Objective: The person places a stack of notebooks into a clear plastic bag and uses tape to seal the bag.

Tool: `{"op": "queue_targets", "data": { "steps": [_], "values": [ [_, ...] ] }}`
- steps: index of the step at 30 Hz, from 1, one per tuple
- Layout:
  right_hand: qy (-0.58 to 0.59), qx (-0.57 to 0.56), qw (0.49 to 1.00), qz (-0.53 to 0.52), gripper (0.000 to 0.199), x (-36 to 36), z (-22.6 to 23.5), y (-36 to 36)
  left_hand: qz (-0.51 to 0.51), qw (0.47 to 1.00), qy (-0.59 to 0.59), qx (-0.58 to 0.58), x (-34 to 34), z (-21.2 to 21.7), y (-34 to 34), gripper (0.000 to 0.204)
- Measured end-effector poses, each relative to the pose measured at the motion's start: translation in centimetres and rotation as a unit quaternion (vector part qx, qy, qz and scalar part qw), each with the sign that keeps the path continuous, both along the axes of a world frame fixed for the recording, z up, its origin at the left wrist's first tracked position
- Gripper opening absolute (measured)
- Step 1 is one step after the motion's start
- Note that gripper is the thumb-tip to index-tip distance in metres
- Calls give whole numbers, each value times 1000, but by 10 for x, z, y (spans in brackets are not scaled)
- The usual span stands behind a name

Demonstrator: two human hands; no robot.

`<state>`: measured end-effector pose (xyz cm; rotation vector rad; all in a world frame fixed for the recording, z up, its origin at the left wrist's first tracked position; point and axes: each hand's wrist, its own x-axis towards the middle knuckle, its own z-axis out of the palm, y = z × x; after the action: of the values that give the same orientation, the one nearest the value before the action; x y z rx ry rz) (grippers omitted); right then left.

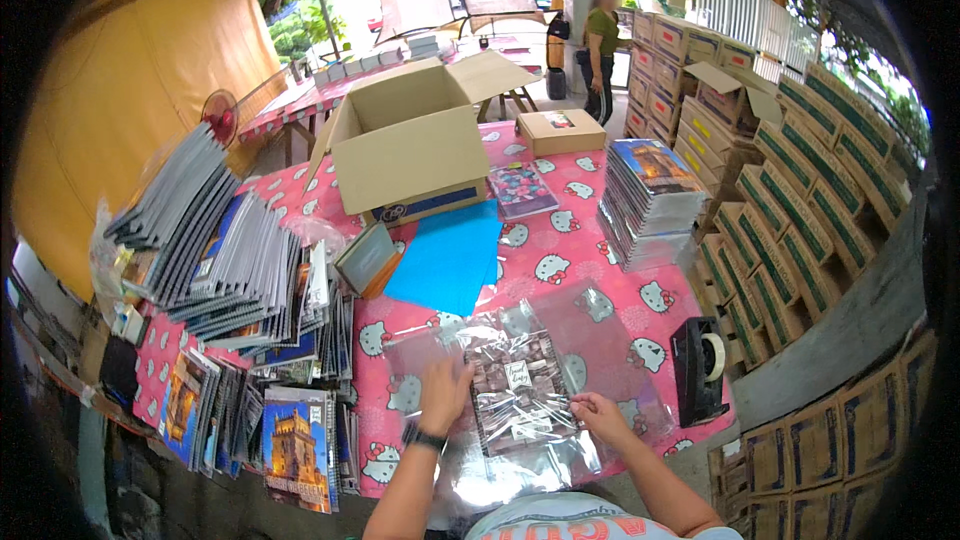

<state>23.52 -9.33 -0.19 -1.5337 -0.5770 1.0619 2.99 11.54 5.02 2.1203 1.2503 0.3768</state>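
Clear plastic sleeve (520,380) with spiral notebook (520,390) inside lay flat on pink table (560,260), right in front of you, between your hands.

Head view: your left hand (445,392) rested flat on sleeve's left edge, fingers spread, not gripping. Your right hand (600,415) pinched sleeve's lower right corner. Notebook's long axis ran away from you, tilted slightly; spiral edge sat nearer left hand. Both hands touched sleeve, so neither was nearer. Tape dispenser (698,370) stood well right; blue paper (450,255) lay beyond, by open cardboard box (410,140).
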Motion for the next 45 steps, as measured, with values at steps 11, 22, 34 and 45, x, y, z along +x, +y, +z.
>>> {"op": "queue_targets", "data": {
  "steps": [11,22,34,45],
  "values": [
    [-210,139,954,160,63,22,135,28,-86,898,-359,-238,-60,43,-39,71],
    [-108,277,950,101,90,5,105,95,-62,856,-505,-89,14,58,-22,78],
    [-130,255,944,165,106,-8,104,73,-45,791,-568,-223,-23,44,-21,107],
    [-367,255,848,285,29,44,243,78,-244,925,-53,285,-41,192,-28,17]
  ]
}}
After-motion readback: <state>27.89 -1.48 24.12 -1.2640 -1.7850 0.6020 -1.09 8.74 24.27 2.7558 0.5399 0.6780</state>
